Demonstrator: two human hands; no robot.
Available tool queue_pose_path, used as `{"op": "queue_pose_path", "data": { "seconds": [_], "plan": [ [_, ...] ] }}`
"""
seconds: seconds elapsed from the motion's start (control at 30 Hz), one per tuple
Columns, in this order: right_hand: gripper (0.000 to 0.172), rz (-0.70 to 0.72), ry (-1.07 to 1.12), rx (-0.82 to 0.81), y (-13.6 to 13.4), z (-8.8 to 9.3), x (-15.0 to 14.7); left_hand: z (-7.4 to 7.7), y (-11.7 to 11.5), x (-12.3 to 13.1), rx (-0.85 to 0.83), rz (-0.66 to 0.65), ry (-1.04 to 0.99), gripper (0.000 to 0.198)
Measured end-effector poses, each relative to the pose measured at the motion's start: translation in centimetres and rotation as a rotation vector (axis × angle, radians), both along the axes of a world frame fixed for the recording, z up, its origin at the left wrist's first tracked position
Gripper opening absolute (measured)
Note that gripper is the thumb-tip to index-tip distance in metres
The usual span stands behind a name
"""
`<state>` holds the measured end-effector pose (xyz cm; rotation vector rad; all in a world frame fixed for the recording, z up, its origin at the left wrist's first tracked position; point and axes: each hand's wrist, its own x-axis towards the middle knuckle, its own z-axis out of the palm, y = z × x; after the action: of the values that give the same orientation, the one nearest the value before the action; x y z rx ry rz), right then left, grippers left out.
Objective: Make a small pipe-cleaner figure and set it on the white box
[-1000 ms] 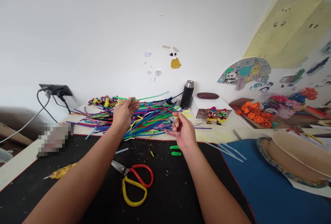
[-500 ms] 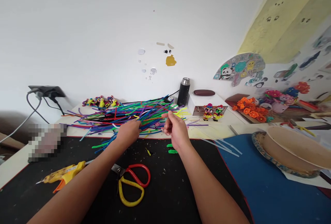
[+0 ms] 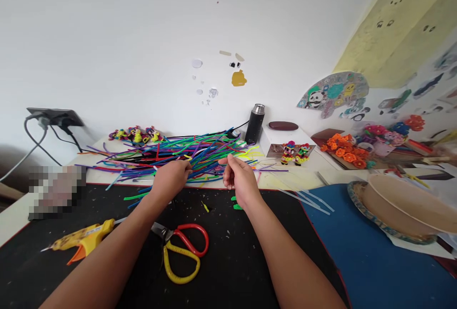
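While both hands [image 3: 172, 175] [image 3: 243, 181] curl half-closed, contents unclear, a black mat [image 3: 232, 261] fronts the white wall [image 3: 143, 37].

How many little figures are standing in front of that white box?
2: the left figure and, close beside it, the right figure. I see none hidden there.

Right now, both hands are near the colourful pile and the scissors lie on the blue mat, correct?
No, not blue: the head view shows the scissors lying on the black mat. The left hand and right hand are near the colourful pile, as you said.
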<state>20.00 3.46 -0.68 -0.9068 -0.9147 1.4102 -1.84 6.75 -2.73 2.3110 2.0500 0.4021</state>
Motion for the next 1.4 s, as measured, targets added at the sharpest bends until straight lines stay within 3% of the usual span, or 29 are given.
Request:
{"op": "queue_pose_path", "data": {
  "seconds": [0.13, 0.27, 0.47, 0.63, 0.8, 0.97, 1.1, 1.27, 1.4],
  "plan": [
    [0.048, 0.029, -0.024, -0.001, -0.1, -0.3, -0.4, 0.8, -0.3, -0.2, 0.137, 0.040, -0.252, 0.022],
    [0.048, 0.075, -0.056, -0.009, -0.2, -0.7, -0.8, 1.3, -0.9, 0.4, 0.336, -0.039, -0.482, 0.021],
    [0.046, 0.117, -0.132, 0.027, -0.2, -1.7, -1.3, 1.0, -1.9, 2.4, 0.358, -0.364, -0.440, 0.022],
    [0.043, 0.084, -0.173, 0.078, 0.0, -2.0, -1.6, 0.8, -2.4, 3.5, 0.312, -0.460, -0.366, 0.024],
    [0.042, -0.020, -0.183, 0.105, 0.2, -1.1, -0.6, 0.7, -2.0, 2.8, 0.214, -0.422, -0.370, 0.019],
    [0.047, -0.142, -0.122, 0.137, 0.6, -0.4, 0.6, 0.6, -1.2, 1.4, 0.146, -0.296, -0.397, 0.018],
    [0.051, -0.126, -0.043, 0.110, 0.5, -0.2, 0.5, 0.9, -1.4, 1.5, 0.273, -0.219, -0.561, 0.018],
    [0.060, -0.125, 0.077, 0.073, 0.4, 0.1, 0.4, 0.9, -1.2, 1.1, 0.262, -0.078, -0.878, 0.020],
    [0.055, -0.034, -0.004, 0.065, 0.2, -0.4, -0.2, 0.7, -1.2, 1.2, 0.292, -0.122, -0.831, 0.017]
  ]
}}
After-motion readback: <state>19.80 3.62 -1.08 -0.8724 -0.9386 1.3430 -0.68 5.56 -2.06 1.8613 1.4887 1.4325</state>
